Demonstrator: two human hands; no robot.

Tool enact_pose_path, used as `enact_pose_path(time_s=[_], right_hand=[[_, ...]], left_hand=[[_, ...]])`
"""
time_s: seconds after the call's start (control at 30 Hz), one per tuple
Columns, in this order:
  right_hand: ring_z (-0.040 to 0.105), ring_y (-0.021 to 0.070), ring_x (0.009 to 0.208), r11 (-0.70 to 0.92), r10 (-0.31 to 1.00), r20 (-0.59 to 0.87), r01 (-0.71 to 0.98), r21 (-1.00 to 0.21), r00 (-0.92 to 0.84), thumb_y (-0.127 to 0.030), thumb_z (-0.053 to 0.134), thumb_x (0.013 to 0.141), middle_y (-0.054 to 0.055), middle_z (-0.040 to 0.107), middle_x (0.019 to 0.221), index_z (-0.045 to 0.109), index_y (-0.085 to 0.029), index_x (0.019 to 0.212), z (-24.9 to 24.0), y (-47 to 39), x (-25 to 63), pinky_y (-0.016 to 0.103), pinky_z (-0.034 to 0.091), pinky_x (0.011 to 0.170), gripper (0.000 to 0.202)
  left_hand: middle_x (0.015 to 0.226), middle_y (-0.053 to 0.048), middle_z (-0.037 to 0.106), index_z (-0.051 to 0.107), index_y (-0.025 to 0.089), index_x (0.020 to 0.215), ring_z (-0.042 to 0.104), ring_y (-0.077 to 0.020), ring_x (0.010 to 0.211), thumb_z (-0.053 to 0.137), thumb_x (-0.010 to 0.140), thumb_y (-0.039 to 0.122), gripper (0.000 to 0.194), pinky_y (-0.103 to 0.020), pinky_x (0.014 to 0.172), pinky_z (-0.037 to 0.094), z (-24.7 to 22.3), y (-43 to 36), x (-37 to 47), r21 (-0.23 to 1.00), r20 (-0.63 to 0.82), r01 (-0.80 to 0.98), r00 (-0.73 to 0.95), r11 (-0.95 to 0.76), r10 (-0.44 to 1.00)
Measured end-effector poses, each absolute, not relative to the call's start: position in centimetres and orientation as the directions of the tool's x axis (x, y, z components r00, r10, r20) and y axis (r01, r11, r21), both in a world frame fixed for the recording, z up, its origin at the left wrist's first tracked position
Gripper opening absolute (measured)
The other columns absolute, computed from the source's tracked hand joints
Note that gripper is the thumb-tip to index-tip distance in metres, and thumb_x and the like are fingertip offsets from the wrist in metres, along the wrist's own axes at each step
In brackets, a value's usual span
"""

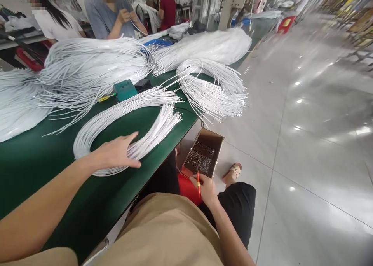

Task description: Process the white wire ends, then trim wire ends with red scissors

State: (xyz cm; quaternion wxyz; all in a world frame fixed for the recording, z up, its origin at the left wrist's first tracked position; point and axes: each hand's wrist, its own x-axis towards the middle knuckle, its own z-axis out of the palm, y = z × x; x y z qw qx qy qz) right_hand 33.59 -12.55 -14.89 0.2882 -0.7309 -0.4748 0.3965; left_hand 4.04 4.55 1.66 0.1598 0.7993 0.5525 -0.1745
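On the green tabletop lies a looped bundle of white wires (94,132), both of its ends fanned toward the right. My left hand (118,153) rests over the near side of this loop, thumb and fingers spread wide and not closed round it. Down by my lap, my right hand (205,189) is closed round a slim orange pen-shaped tool (198,184) with a yellow band and a thin dark tip pointing away from me. Just beyond that tip, an open cardboard box (220,138) on a lower level holds many small shiny bits.
Larger heaps of white wire (99,60) and a second looped bundle (212,89) cover the table's far part. A teal block-shaped device (125,90) sits between the bundles. Behind is a blue tray (157,43). Across the table a person (107,15) works with both hands raised.
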Motion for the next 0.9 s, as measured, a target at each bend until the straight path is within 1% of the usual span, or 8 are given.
enact_pose_path(time_s=[0.07,0.2,0.37,0.47,0.6,0.7,0.8,0.9], right_hand=[[0.060,0.0177,0.069,-0.356,0.933,-0.284,0.454,-0.817,0.220,-0.043,0.053,0.082,0.006,0.068,0.076,0.072,-0.015,0.084,-13.9,-12.5,32.6,0.025,0.042,0.065,0.034],[0.059,0.0162,0.066,-0.314,0.948,-0.249,0.445,-0.839,0.199,-0.040,0.056,0.080,0.004,0.067,0.073,0.072,-0.016,0.081,-12.5,-12.1,31.5,0.024,0.041,0.064,0.028],[0.061,0.0166,0.073,-0.306,0.949,-0.232,0.442,-0.843,0.215,-0.041,0.057,0.080,0.004,0.068,0.078,0.071,-0.017,0.081,-11.7,-12.1,32.0,0.025,0.042,0.068,0.028],[0.061,0.0167,0.074,-0.316,0.945,-0.239,0.431,-0.845,0.224,-0.042,0.056,0.081,0.004,0.068,0.079,0.071,-0.016,0.083,-11.6,-12.3,32.4,0.025,0.042,0.070,0.029],[0.059,0.0168,0.071,-0.337,0.937,-0.258,0.414,-0.846,0.237,-0.042,0.056,0.081,0.005,0.068,0.078,0.072,-0.014,0.083,-11.8,-12.7,32.4,0.026,0.042,0.067,0.032],[0.056,0.0166,0.065,-0.349,0.932,-0.268,0.400,-0.848,0.245,-0.043,0.056,0.080,0.007,0.066,0.074,0.072,-0.012,0.083,-12.0,-13.0,32.4,0.026,0.041,0.062,0.035],[0.055,0.0166,0.065,-0.351,0.930,-0.271,0.386,-0.853,0.247,-0.044,0.055,0.080,0.008,0.065,0.072,0.071,-0.011,0.081,-12.4,-13.2,32.6,0.026,0.040,0.061,0.037],[0.055,0.0160,0.064,-0.352,0.929,-0.273,0.369,-0.860,0.248,-0.045,0.054,0.080,0.008,0.065,0.071,0.071,-0.011,0.080,-12.5,-13.5,33.0,0.026,0.040,0.060,0.038]], left_hand=[[0.145,-0.017,0.036,0.014,0.019,0.151,0.037,-0.0398,0.129,0.060,0.063,0.068,0.110,-0.044,0.083,0.045,0.2,3.6,2.3,0.022,-0.477,0.919,0.356,-0.394,0.803],[0.135,-0.016,0.047,0.030,0.016,0.146,0.048,-0.0328,0.119,0.043,0.081,0.061,0.080,-0.040,0.085,0.045,-1.9,2.5,1.1,0.069,-0.322,0.928,0.367,-0.365,0.873],[0.130,-0.014,0.053,0.041,0.017,0.140,0.055,-0.0321,0.112,0.040,0.084,0.063,0.073,-0.039,0.083,0.046,-2.4,3.1,4.2,0.134,-0.202,0.957,0.282,-0.259,0.938],[0.129,-0.014,0.054,0.045,0.014,0.136,0.053,-0.0300,0.113,0.039,0.089,0.055,0.062,-0.040,0.088,0.045,-2.4,3.2,6.5,0.158,0.003,0.912,0.384,-0.379,0.924],[0.129,-0.012,0.053,0.052,0.013,0.128,0.048,-0.0255,0.117,0.042,0.093,0.045,0.048,-0.038,0.100,0.038,-2.4,2.1,9.4,0.053,0.266,0.748,0.628,-0.661,0.732],[0.124,-0.016,0.056,0.054,0.006,0.124,0.050,-0.0270,0.111,0.046,0.091,0.045,0.052,-0.037,0.098,0.038,-3.0,0.8,12.1,-0.036,0.193,0.716,0.690,-0.697,0.698],[0.131,-0.025,0.046,0.046,-0.003,0.131,0.047,-0.0348,0.110,0.056,0.083,0.054,0.075,-0.044,0.096,0.037,-4.2,-0.1,14.7,-0.155,0.147,0.782,0.622,-0.603,0.769],[0.118,-0.025,0.050,0.039,-0.005,0.134,0.049,-0.0335,0.101,0.056,0.084,0.049,0.076,-0.042,0.088,0.041,-4.9,0.0,16.1,-0.153,0.123,0.839,0.541,-0.522,0.832]])
